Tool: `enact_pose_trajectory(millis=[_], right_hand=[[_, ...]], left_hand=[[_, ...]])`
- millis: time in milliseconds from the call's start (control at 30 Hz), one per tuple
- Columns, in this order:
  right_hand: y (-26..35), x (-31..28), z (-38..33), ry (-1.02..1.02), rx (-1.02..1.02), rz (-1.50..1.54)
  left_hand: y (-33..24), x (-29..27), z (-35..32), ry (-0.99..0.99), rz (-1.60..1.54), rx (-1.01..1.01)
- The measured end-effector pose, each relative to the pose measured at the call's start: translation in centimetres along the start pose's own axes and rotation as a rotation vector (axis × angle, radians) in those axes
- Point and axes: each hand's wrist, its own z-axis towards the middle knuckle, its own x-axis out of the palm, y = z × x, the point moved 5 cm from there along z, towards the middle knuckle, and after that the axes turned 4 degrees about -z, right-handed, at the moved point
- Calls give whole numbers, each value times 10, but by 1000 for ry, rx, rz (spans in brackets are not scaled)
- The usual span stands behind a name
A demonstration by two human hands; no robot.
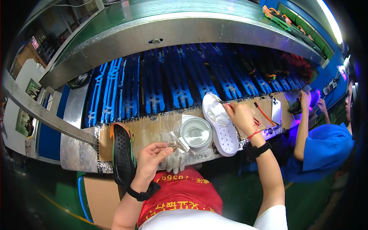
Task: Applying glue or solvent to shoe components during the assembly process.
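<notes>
Clearly we are partway through with the white shoe (225, 141), which sits on the desk (78, 151) just right of the tin (197, 146). White pieces (217, 115) already lie over its upper part, though we cannot tell whether they are fixed or loose. The fingers of our right hand (241, 117), beyond the tin and to its right, are closed on a slim tool (220, 101) at the shoe's far end; its exact kind is too small to make out. Left of the tin and nearer us, our left hand (152, 156) pinches a clear scrap (176, 145) between its fingers. Well left of the tin, the black shoe (123, 153) lies apart from both hands, with no such pieces visible on it. So we judge the white shoe begun but unfinished, and the black one outside the present step.
</notes>
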Motion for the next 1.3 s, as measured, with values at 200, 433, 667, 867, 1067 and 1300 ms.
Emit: enact_pose_trajectory(millis=[200, 433, 667, 867, 1067, 1300], right_hand=[[1, 1, 8, 109, -18, -168], [30, -46, -13, 135, 32, 234], [83, -45, -72, 426, 86, 614], [89, -39, -79, 477, 71, 685], [87, -35, -81, 522, 89, 722], [82, -26, -82, 577, 139, 870]], left_hand=[[-5, 7, 3, -22, 15, 24], [-4, 3, 7, 52, -48, 9], [-3, 2, 2, 78, -32, -3], [-7, 8, -3, 91, -32, 11], [-6, 10, -3, 106, -31, -3], [-4, 12, -3, 119, -30, 3]])
